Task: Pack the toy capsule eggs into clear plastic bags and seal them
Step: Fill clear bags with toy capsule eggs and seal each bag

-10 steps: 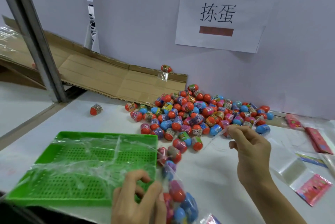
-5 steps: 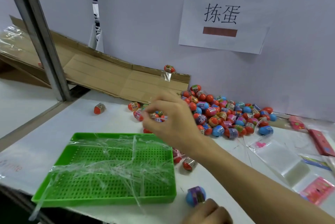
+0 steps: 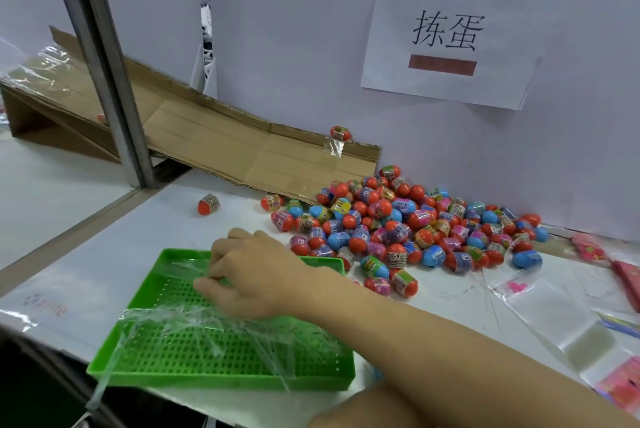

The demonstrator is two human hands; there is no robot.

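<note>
A pile of red, blue and pink capsule eggs (image 3: 415, 226) lies against the back wall. My right hand (image 3: 252, 275) reaches left across the table over the green perforated tray (image 3: 221, 382). Its thumb and fingertips pinch a thin clear plastic strip (image 3: 183, 268) at the tray's far end. More clear strips (image 3: 214, 334) lie tangled across the tray. Only the back of my left hand (image 3: 363, 410) shows at the bottom edge under my right forearm, and its fingers are hidden. Empty clear bags (image 3: 554, 316) lie flat on the right.
A cardboard ramp (image 3: 207, 140) slopes down from the left, with one egg (image 3: 341, 133) on its upper edge. A lone egg (image 3: 209, 204) sits left of the pile. A metal post (image 3: 104, 63) stands at the left. Pink cards (image 3: 620, 386) lie at the right edge.
My right hand swept from the pile's right side across to the green tray and lowered onto it. The filled bag in my left hand has dropped out of view.
</note>
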